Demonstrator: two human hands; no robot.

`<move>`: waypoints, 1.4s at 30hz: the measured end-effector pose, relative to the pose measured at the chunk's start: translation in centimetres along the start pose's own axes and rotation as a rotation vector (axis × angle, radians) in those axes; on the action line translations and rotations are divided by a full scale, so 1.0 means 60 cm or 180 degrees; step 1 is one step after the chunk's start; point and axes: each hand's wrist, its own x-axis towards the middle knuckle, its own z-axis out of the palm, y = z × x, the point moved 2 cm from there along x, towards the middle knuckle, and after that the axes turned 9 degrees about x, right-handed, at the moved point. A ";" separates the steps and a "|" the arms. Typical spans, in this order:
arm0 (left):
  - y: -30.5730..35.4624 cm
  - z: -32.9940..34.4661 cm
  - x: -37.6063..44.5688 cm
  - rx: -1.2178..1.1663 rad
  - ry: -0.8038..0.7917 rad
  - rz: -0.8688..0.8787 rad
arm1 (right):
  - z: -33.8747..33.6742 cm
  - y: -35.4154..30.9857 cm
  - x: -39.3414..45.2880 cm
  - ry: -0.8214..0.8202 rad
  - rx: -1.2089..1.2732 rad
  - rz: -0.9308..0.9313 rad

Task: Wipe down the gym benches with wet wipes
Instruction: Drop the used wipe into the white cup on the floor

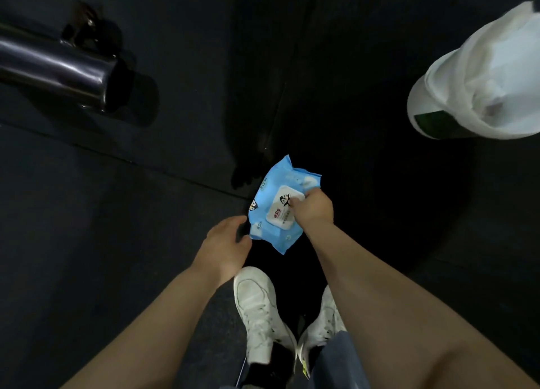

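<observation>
The wipes pack (280,206) lies on the dark floor (117,242), just beyond the shoes. Right hand (314,207) pinches its white lid (opening comes next); left hand (226,242), fingers relaxed, steadies the pack's near-left corner.

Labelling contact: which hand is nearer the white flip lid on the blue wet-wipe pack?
Right. The right hand pinches the white flip lid; the left hand sits at the blue wet-wipe pack's near-left corner.

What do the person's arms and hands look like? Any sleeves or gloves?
Both arms are bare up to the frame edge, no sleeves showing. The left hand and right hand wear no gloves, and no rings, watch or bracelets show.
</observation>
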 end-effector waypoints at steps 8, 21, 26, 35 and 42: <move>0.037 -0.029 -0.041 -0.0067 -0.0108 0.0149 | -0.046 -0.015 -0.080 -0.0019 -0.0353 -0.0611; 0.275 -0.171 -0.276 0.0602 0.0262 0.1370 | -0.346 -0.119 -0.379 -0.0012 0.1504 -0.0605; 0.371 -0.244 -0.410 0.0668 0.0924 0.1734 | -0.479 -0.158 -0.538 0.0120 0.1840 -0.0906; 0.555 -0.284 -0.647 0.0953 0.0916 0.2237 | -0.668 -0.124 -0.780 0.0454 0.2509 -0.1009; 0.660 -0.299 -0.831 0.0890 0.0161 0.2303 | -0.782 -0.052 -0.959 0.0709 0.3051 -0.1153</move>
